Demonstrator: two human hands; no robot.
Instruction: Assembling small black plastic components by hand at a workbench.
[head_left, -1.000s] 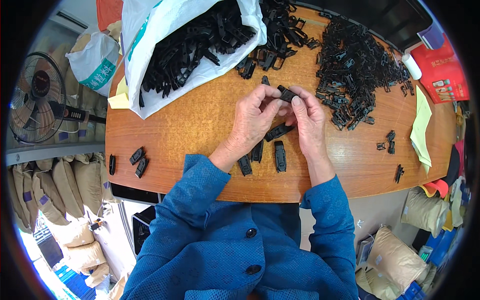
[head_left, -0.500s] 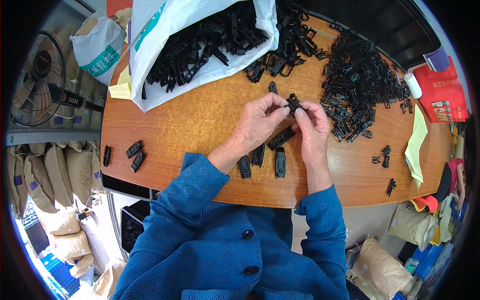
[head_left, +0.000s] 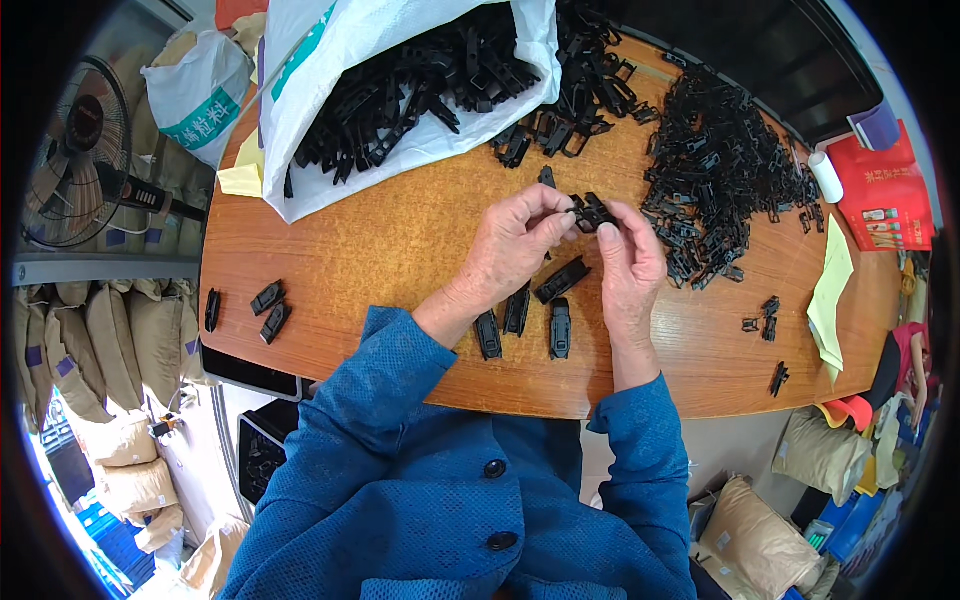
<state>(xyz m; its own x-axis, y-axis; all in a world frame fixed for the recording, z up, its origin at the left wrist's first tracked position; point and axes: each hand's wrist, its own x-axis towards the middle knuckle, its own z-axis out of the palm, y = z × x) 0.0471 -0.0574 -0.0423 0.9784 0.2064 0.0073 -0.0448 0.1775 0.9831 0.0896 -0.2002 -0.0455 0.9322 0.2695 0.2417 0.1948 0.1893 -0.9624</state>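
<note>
Between my two hands, a small black plastic part [head_left: 592, 212] is held above the wooden table. My left hand [head_left: 517, 245] pinches it with thumb and forefinger from the left. On its right side, the thumb and fingers of my right hand [head_left: 630, 262] close on the same part; some fingertips are hidden behind it. Just below my hands lie several larger black plastic pieces, among them one slanted piece [head_left: 562, 280] and one upright piece [head_left: 560, 328]. Another black piece [head_left: 547, 177] lies just beyond my left fingers.
A white sack [head_left: 300, 180] full of black parts lies open at the back. A heap of small black parts [head_left: 710, 170] covers the back right. Yellow paper [head_left: 830, 295] lies at the table's right edge. A few black pieces [head_left: 268, 297] sit at the left; a fan [head_left: 85, 150] stands beyond.
The black part has turned between my fingers and shows more of its length. My right thumb and fingers have shifted slightly right.
</note>
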